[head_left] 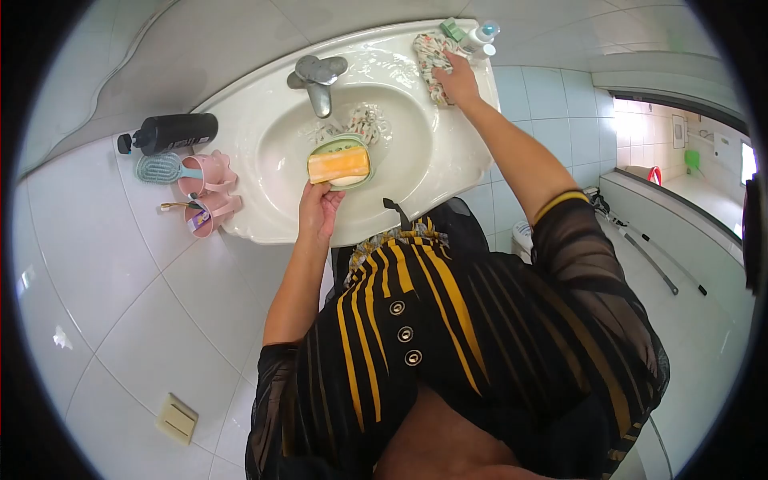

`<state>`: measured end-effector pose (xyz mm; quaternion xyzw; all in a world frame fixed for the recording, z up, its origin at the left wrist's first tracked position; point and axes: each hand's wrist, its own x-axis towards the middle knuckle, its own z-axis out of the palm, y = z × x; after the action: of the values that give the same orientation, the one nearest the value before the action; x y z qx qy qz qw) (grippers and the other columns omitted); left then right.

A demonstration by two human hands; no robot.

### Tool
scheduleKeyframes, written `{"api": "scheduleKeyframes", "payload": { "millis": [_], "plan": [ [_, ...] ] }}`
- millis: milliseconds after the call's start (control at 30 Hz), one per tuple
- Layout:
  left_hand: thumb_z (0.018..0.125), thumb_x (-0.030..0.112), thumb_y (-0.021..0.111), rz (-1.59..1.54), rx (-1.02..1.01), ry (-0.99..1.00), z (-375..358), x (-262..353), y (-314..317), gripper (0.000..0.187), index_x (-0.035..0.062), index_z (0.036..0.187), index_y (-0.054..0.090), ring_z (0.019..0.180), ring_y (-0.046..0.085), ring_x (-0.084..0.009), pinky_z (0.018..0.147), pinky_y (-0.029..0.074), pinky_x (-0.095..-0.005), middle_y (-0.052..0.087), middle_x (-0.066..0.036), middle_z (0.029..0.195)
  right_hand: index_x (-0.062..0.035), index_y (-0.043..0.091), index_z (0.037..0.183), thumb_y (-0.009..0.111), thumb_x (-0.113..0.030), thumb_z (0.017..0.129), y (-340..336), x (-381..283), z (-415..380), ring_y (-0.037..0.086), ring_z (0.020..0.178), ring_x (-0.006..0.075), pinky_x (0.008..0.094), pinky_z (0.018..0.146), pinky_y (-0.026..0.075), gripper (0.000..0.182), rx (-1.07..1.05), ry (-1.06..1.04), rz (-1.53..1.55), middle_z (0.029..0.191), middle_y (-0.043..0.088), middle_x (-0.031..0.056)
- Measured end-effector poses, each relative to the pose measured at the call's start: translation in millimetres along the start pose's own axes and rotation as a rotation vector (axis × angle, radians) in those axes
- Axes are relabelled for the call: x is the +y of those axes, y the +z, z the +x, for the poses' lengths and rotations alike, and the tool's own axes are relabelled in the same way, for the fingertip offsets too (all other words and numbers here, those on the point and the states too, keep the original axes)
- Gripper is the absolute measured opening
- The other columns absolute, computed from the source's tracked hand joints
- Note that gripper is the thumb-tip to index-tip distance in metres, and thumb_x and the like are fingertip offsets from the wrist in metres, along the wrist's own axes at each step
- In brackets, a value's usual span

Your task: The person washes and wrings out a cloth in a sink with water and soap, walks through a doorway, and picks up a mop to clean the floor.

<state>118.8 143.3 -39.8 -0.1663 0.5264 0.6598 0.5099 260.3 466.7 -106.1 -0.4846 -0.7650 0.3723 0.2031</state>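
Over the basin of the white sink (272, 216), my left hand (322, 210) grips a green soap dish (346, 144) from below. An orange-yellow bar (338, 166) lies in the dish, with something whitish beside its lower edge. My right hand (458, 78) rests on a patterned cloth bundle (433, 58) at the sink's right rear corner; its fingers are partly spread and press on the cloth. Behind the dish, a piece of patterned fabric (364, 124) lies in the basin. The grey faucet (318, 78) stands at the back of the sink.
Left of the sink are a black bottle (178, 133), a blue hairbrush (160, 168) and pink cups (210, 214), one holding a toothbrush and a tube. White bottles (481, 36) and a green block (452, 30) stand at the right rear corner.
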Motion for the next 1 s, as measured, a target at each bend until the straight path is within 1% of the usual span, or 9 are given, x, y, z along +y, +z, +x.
{"api": "scheduleKeyframes", "payload": {
  "millis": [100,200,267,433,533,633,767,900,1000],
  "plan": [
    [0.079,0.000,0.044,-0.050,-0.029,0.010,-12.2,6.4,-5.0,0.034,0.0022,0.114,0.045,0.079,0.059,-0.0167,0.071,0.052,-0.0284,0.058,-0.010,0.099,-0.0130,0.052,0.119,0.060,-0.022,0.075,24.5,-11.3,-2.8,0.046,0.111,0.0298,0.0365,0.093,0.038,0.046,-0.044,0.033,-0.257,0.121,0.048,0.0122],
    [0.079,0.000,0.044,-0.091,-0.009,0.015,-16.0,9.6,-8.0,0.035,0.0024,0.114,0.045,0.080,0.060,-0.0164,0.071,0.052,-0.0281,0.058,-0.010,0.100,-0.0137,0.053,0.118,0.060,-0.022,0.075,25.2,-19.3,-20.9,0.048,0.108,0.0281,0.0362,0.091,0.040,0.044,-0.314,-0.277,-0.284,0.120,0.049,0.0108],
    [0.079,0.000,0.044,-0.065,0.007,0.038,-17.7,16.4,-12.5,0.035,0.0022,0.113,0.045,0.080,0.060,-0.0162,0.070,0.052,-0.0275,0.058,-0.009,0.101,-0.0132,0.056,0.116,0.059,-0.022,0.076,14.3,-32.2,-27.9,0.051,0.104,0.0269,0.0347,0.089,0.041,0.041,-0.558,-0.255,0.029,0.119,0.051,0.0095],
    [0.078,0.001,0.045,-0.109,0.052,0.085,-24.3,31.1,-38.1,0.033,0.0020,0.111,0.046,0.081,0.060,-0.0166,0.071,0.053,-0.0280,0.058,-0.010,0.101,-0.0113,0.057,0.114,0.059,-0.023,0.075,-12.8,-30.2,25.2,0.051,0.105,0.0267,0.0331,0.091,0.040,0.041,-0.310,0.354,0.161,0.120,0.051,0.0100],
    [0.078,0.001,0.046,-0.130,0.078,0.109,-26.7,35.7,-41.7,0.032,0.0016,0.110,0.046,0.081,0.060,-0.0167,0.071,0.053,-0.0282,0.058,-0.009,0.101,-0.0115,0.056,0.114,0.057,-0.025,0.075,16.3,-3.5,61.7,0.050,0.108,0.0276,0.0347,0.093,0.039,0.041,-0.176,0.181,-0.236,0.122,0.050,0.0099],
    [0.078,0.002,0.046,-0.141,0.097,0.119,-26.1,36.3,-49.8,0.032,0.0011,0.110,0.046,0.080,0.060,-0.0166,0.071,0.053,-0.0281,0.058,-0.010,0.101,-0.0122,0.057,0.114,0.053,-0.026,0.077,45.3,-18.4,48.9,0.049,0.109,0.0284,0.0361,0.094,0.039,0.040,-0.139,0.066,-0.259,0.123,0.049,0.0086],
    [0.078,0.002,0.048,-0.125,0.096,0.120,-19.0,41.6,-46.6,0.031,0.0014,0.109,0.047,0.079,0.060,-0.0165,0.070,0.053,-0.0280,0.058,-0.009,0.099,-0.0124,0.057,0.114,0.052,-0.024,0.077,48.4,-47.2,31.1,0.053,0.104,0.0268,0.0357,0.089,0.043,0.039,-0.488,-0.300,-0.395,0.118,0.051,0.0086],
    [0.079,0.003,0.049,-0.114,0.079,0.153,-18.5,49.1,-49.8,0.030,0.0025,0.109,0.047,0.079,0.060,-0.0160,0.071,0.053,-0.0284,0.058,-0.008,0.097,-0.0127,0.058,0.113,0.052,-0.024,0.077,30.3,-88.0,52.7,0.058,0.094,0.0259,0.0364,0.082,0.048,0.038,-0.771,-0.132,-0.212,0.116,0.053,0.0087],
    [0.079,0.004,0.050,-0.138,0.131,0.181,-20.6,45.1,-67.5,0.030,0.0034,0.108,0.047,0.079,0.060,-0.0157,0.072,0.053,-0.0288,0.058,-0.007,0.097,-0.0132,0.058,0.112,0.052,-0.021,0.076,55.2,-79.8,67.9,0.059,0.089,0.0251,0.0368,0.079,0.048,0.038,-0.521,-0.105,-0.249,0.112,0.054,0.0082]
  ]
}}
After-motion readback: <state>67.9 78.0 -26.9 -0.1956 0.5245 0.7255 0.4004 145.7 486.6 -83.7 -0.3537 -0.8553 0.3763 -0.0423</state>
